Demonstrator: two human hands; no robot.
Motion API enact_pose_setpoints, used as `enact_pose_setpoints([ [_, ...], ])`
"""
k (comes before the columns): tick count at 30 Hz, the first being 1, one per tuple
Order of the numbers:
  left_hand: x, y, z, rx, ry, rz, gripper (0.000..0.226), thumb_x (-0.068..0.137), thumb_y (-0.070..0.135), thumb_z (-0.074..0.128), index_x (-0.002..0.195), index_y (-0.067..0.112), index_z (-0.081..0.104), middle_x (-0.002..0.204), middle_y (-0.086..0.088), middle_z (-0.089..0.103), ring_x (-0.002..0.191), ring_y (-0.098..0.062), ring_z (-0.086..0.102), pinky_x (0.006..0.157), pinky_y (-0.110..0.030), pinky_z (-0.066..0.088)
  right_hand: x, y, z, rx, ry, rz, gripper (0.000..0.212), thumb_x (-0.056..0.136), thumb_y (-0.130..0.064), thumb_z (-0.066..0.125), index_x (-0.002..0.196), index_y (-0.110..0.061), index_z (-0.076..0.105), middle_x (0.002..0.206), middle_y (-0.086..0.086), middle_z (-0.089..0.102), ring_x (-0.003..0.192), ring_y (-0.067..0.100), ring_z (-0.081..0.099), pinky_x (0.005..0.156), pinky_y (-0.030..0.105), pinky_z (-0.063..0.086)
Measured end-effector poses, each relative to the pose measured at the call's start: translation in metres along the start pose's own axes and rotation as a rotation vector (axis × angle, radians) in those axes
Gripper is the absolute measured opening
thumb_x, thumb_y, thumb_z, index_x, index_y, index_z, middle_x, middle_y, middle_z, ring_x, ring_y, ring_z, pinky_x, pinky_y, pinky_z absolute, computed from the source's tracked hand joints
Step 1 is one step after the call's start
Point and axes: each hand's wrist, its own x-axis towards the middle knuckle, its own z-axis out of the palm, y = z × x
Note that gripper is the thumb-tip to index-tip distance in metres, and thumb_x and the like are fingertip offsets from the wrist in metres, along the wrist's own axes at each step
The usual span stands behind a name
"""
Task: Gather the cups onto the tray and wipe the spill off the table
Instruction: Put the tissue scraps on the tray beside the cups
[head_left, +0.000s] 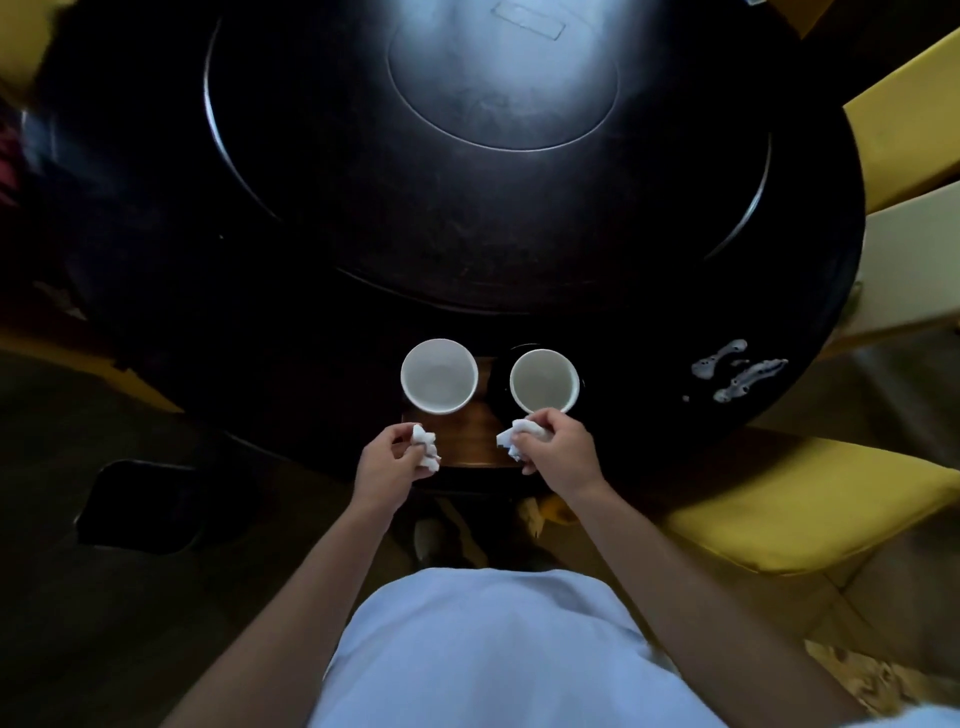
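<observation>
Two white cups stand upright on a small wooden tray (480, 447) at the near edge of the dark round table (311, 291): the left cup (439, 375) and the right cup (544, 380). My left hand (387, 465) grips a crumpled white tissue (425, 447) just below the left cup. My right hand (558, 447) grips another crumpled white tissue (519, 436) just below the right cup. A streaky wet spill (737, 371) lies on the table's right edge, well right of both hands.
A large raised turntable (488, 156) fills the table's middle. Yellow chairs (810, 514) stand at the right, one close to the spill. A dark bin (140, 506) sits on the floor at the left.
</observation>
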Motion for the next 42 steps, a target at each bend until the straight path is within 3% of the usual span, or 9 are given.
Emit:
enact_pose_setpoints([
  [7, 0.017, -0.005, 0.004, 0.153, 0.006, 0.018, 0.020, 0.100, 0.022, 0.067, 0.119, 0.018, 0.061, 0.086, -0.005, 0.076, 0.061, -0.021, 0.075, 0.048, -0.025, 0.058, 0.012, 0.008, 0.034, -0.112, 0.008, 0.046, 0.009, 0.083, -0.014, 0.072, 0.081, -0.019, 0.065, 0.080, 0.001, 0.072, 0.073, 0.019, 0.072, 0.061, 0.036, 0.063],
  [14, 0.026, -0.008, 0.004, 0.404, 0.016, 0.131, 0.021, 0.099, 0.042, 0.065, 0.108, 0.023, 0.063, 0.075, 0.001, 0.072, 0.050, -0.012, 0.070, 0.042, -0.021, 0.052, 0.022, 0.008, 0.066, -0.204, 0.039, 0.032, 0.010, 0.079, -0.021, 0.074, 0.085, -0.018, 0.066, 0.091, 0.002, 0.066, 0.084, 0.021, 0.067, 0.073, 0.047, 0.061],
  [19, 0.030, -0.013, 0.006, 0.533, 0.069, 0.165, 0.028, 0.098, 0.048, 0.065, 0.107, 0.022, 0.067, 0.077, 0.008, 0.066, 0.067, -0.009, 0.067, 0.059, -0.030, 0.056, 0.030, 0.004, 0.078, -0.198, 0.016, 0.052, 0.011, 0.081, -0.019, 0.075, 0.088, -0.016, 0.067, 0.094, 0.005, 0.067, 0.087, 0.025, 0.068, 0.076, 0.048, 0.060],
  [23, 0.034, -0.010, 0.009, 0.568, 0.053, 0.144, 0.021, 0.095, 0.047, 0.068, 0.094, 0.026, 0.064, 0.074, 0.008, 0.065, 0.069, -0.011, 0.067, 0.057, -0.028, 0.050, 0.035, 0.001, 0.080, -0.262, -0.004, 0.039, 0.017, 0.087, -0.012, 0.066, 0.104, -0.010, 0.069, 0.105, 0.009, 0.064, 0.097, 0.029, 0.065, 0.084, 0.050, 0.057],
  [26, 0.038, -0.011, 0.011, 0.582, 0.055, 0.124, 0.025, 0.095, 0.046, 0.069, 0.099, 0.022, 0.065, 0.077, 0.006, 0.068, 0.068, -0.013, 0.069, 0.061, -0.032, 0.056, 0.035, -0.001, 0.080, -0.288, -0.025, 0.011, 0.026, 0.091, -0.009, 0.059, 0.116, -0.009, 0.067, 0.113, 0.010, 0.062, 0.101, 0.030, 0.064, 0.087, 0.050, 0.056],
  [30, 0.042, -0.013, 0.014, 0.560, 0.052, 0.099, 0.030, 0.093, 0.048, 0.071, 0.104, 0.020, 0.066, 0.085, 0.007, 0.068, 0.077, -0.011, 0.068, 0.066, -0.033, 0.058, 0.036, -0.002, 0.078, -0.327, -0.004, -0.005, 0.029, 0.090, -0.007, 0.058, 0.118, -0.010, 0.067, 0.113, 0.009, 0.063, 0.104, 0.026, 0.062, 0.092, 0.046, 0.053],
  [34, 0.042, -0.017, 0.012, 0.497, 0.055, 0.102, 0.031, 0.093, 0.044, 0.073, 0.111, 0.022, 0.061, 0.093, 0.008, 0.067, 0.084, -0.010, 0.066, 0.071, -0.031, 0.056, 0.037, -0.002, 0.076, -0.355, 0.019, -0.028, 0.023, 0.089, -0.008, 0.061, 0.111, -0.010, 0.069, 0.107, 0.007, 0.064, 0.099, 0.024, 0.062, 0.088, 0.041, 0.053],
  [38, 0.041, -0.020, 0.011, 0.413, 0.044, 0.107, 0.030, 0.094, 0.037, 0.074, 0.115, 0.025, 0.056, 0.094, 0.016, 0.061, 0.084, 0.001, 0.060, 0.067, -0.018, 0.048, 0.039, 0.000, 0.078, -0.364, 0.052, -0.044, 0.016, 0.088, -0.008, 0.065, 0.104, -0.012, 0.066, 0.100, 0.005, 0.064, 0.092, 0.022, 0.062, 0.081, 0.038, 0.054],
  [42, 0.042, -0.023, 0.010, 0.329, 0.006, 0.065, 0.021, 0.099, 0.033, 0.062, 0.117, 0.024, 0.057, 0.098, 0.010, 0.065, 0.090, -0.015, 0.068, 0.073, -0.035, 0.060, 0.038, 0.003, 0.078, -0.350, 0.084, -0.047, 0.015, 0.086, -0.010, 0.069, 0.096, -0.018, 0.061, 0.091, -0.002, 0.061, 0.083, 0.015, 0.058, 0.069, 0.026, 0.044],
])
